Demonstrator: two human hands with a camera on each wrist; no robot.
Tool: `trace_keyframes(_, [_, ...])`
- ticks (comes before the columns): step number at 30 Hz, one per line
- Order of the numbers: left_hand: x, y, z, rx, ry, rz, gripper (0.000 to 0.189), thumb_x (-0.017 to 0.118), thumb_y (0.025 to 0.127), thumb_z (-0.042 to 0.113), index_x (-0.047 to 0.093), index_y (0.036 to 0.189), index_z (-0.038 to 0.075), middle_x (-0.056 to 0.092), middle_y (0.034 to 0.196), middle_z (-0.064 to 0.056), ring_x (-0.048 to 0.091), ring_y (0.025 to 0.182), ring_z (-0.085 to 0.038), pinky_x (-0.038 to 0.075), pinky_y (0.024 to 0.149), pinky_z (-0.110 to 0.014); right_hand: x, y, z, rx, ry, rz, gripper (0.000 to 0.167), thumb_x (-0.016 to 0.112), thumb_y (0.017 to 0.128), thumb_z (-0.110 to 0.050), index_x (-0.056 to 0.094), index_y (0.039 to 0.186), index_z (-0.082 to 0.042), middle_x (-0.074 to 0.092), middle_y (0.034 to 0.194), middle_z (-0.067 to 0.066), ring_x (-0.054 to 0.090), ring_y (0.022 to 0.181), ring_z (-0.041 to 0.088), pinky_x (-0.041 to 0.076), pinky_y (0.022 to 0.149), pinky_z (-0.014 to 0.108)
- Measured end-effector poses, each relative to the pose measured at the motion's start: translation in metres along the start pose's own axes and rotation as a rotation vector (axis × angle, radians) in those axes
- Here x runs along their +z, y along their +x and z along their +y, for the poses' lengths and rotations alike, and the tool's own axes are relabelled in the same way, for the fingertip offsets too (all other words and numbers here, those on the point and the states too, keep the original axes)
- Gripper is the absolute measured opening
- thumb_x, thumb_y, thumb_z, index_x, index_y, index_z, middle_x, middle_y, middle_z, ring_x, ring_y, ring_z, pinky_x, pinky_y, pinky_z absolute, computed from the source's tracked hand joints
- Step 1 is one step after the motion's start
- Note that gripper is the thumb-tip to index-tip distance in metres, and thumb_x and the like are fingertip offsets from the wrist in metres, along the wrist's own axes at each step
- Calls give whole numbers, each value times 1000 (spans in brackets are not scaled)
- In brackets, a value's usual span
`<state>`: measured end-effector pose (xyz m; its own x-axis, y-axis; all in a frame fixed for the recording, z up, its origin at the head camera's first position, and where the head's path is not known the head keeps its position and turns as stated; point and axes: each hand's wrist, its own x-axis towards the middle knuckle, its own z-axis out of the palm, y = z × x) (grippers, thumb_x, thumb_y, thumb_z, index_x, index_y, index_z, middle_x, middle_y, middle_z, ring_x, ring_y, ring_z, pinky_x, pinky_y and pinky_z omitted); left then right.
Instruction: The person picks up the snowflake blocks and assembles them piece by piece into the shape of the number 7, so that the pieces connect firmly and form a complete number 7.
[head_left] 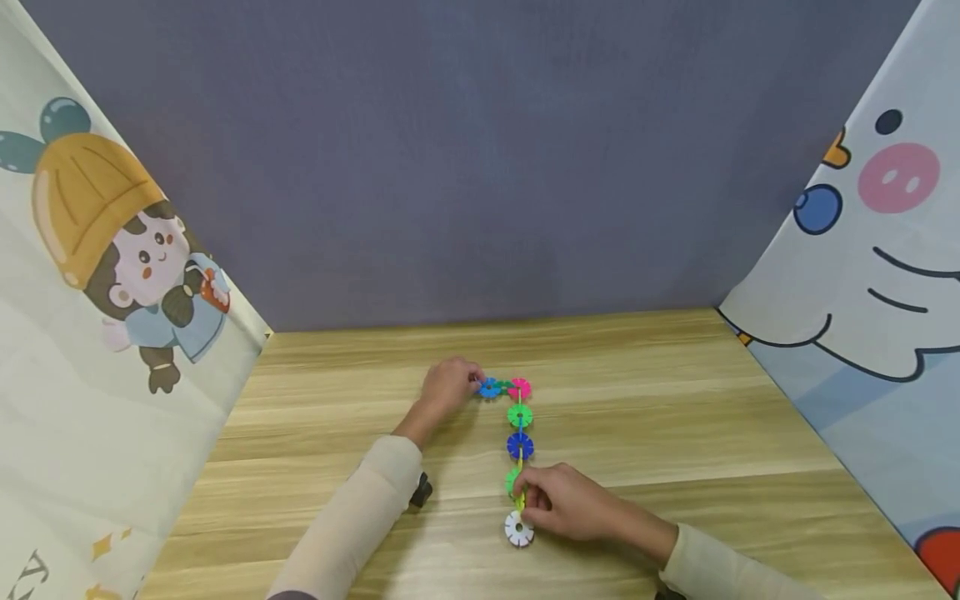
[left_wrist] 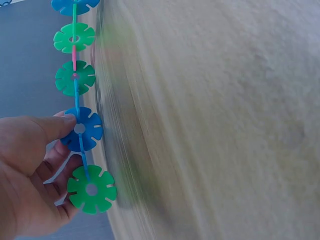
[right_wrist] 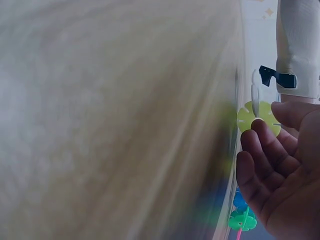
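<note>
A chain of slotted snowflake discs lies on the table in a bent line, with neighbouring discs slotted crosswise. At its far left end my left hand (head_left: 448, 385) pinches a blue disc (left_wrist: 91, 131) between thumb and fingers; a green disc (left_wrist: 102, 192) is joined below it in the left wrist view. A pink disc (head_left: 520, 388) marks the corner. Down the near run come a green disc (head_left: 520, 415) and a dark blue disc (head_left: 520, 447). My right hand (head_left: 570, 502) pinches a yellow disc (right_wrist: 245, 118) near the white end disc (head_left: 519, 530), and partly covers another green disc (head_left: 512, 482).
The wood-grain table (head_left: 337, 367) lies under both arms. Behind it rises a grey-blue panel (head_left: 480, 167). Cartoon-printed cloths hang at the left (head_left: 45, 400) and right (head_left: 847, 375). A black strap piece (head_left: 422, 490) sits at the left wrist.
</note>
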<state>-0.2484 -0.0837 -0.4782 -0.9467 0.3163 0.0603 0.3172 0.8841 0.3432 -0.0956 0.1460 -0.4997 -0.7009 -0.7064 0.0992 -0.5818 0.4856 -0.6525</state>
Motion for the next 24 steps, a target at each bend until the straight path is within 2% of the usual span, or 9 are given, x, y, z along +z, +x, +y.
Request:
trace_keyframes(12, [2,1,-2,-12,18,0,6,74,93,24,78,98,26,74,106,-1,67,106,-26,51,98,-52,-5,0,4,-20,-54,-27,14,69,88,-10,67,101,-15,59,78,-18,51,68,-10,48,62,12])
trace_keyframes(16, [-1,-2,-4,-14,10,-2,11,74,94,24,77,104,23,74,106,-1,68,103,-23,52,95,-48,-7,0,3,-19,-52,-43,15,68,88,-9,68,102,-15,59,78,-19,51,67,-10,49,62,12])
trace_keyframes(20, [-11,-9,-6,-7,-24,1,23,71,96,25,73,118,16,73,113,-4,68,107,-23,53,95,-46,-11,1,3,-4,-40,-47,18,67,89,-8,68,105,-16,58,79,-19,51,69,-10,49,63,13])
trace_keyframes(24, [-28,-19,-6,-2,-68,15,35,69,98,27,67,129,11,69,127,-8,63,119,-27,50,102,-50,-20,1,4,31,-18,-41,18,65,93,-7,68,107,-17,61,81,-18,54,70,-8,51,62,15])
